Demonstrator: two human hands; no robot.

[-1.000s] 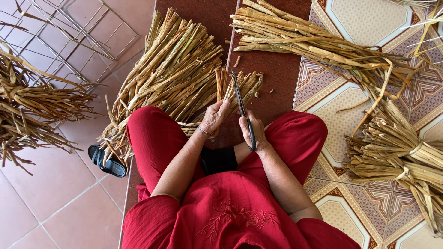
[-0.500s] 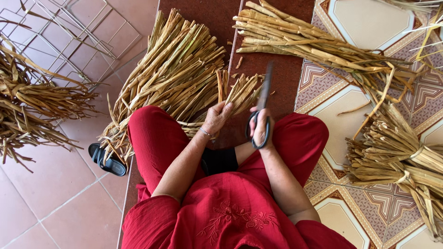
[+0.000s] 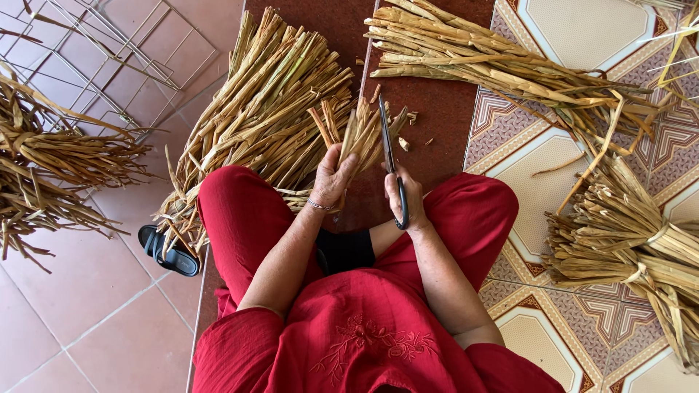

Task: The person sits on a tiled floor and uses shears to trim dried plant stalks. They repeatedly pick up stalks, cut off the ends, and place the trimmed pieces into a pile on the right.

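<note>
At frame centre, the left hand pinches a small bunch of dried stalks; the right hand grips scissors, blades together. Below lie a dark red mat, terracotta floor tiles lower left and patterned tiles right.

Tan stalks, black-handled scissors

A large heap of dried stalks lay just left of the fingers, fanned over the dark red mat. Another long bundle stretched above and right of them. Far to the right, on the patterned tiles, sat a tied sheaf. Well left of the fingers were a tangled pile of darker stalks, a wire rack and a black sandal.
</note>
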